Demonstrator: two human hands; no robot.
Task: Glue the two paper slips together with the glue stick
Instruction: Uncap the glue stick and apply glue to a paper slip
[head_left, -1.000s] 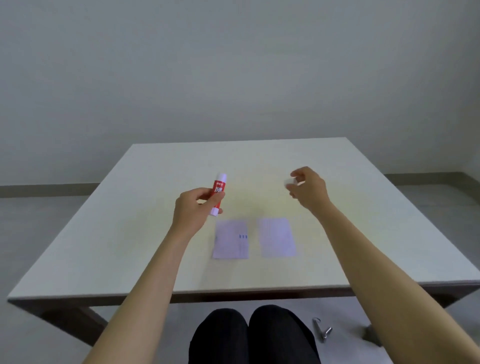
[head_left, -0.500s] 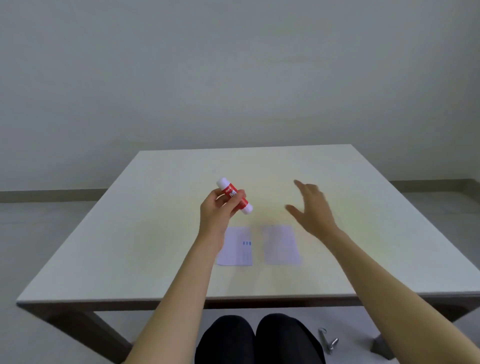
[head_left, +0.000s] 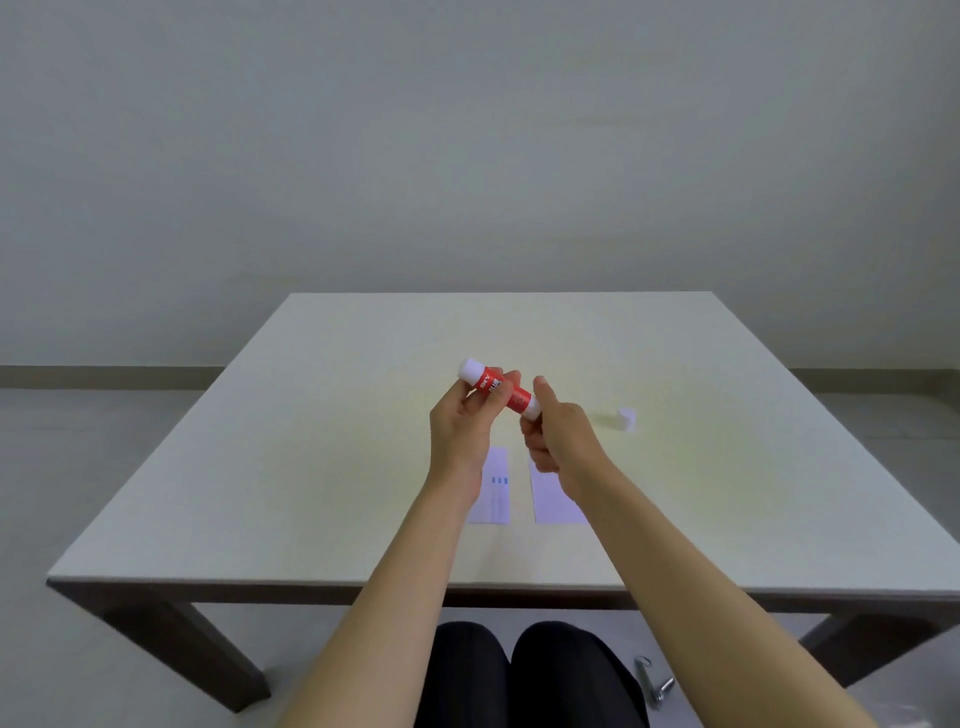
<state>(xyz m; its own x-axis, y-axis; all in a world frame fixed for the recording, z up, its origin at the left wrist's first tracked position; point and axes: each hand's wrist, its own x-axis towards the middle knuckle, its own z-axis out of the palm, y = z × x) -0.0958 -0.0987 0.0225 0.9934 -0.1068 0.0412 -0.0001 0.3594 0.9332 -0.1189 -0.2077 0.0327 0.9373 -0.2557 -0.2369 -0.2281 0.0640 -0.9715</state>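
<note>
A red glue stick (head_left: 506, 391) with white ends is held tilted above the table, between both hands. My left hand (head_left: 465, 428) grips its upper red body. My right hand (head_left: 558, 434) pinches the lower white end. Its white cap (head_left: 627, 419) lies on the table to the right of my hands. Two white paper slips lie flat side by side below my hands: the left slip (head_left: 495, 488) has small blue marks, the right slip (head_left: 553, 499) is plain. My wrists cover part of each slip.
The pale table (head_left: 322, 467) has a dark front edge and legs. A wall rises behind its far edge. My dark-clad knees (head_left: 519, 670) show under the front edge, and a small metal object (head_left: 652, 680) lies on the floor at the right.
My right hand left the cap on the table and came back left onto the stick's lower end. My left hand tilted the stick and carried it to the middle.
</note>
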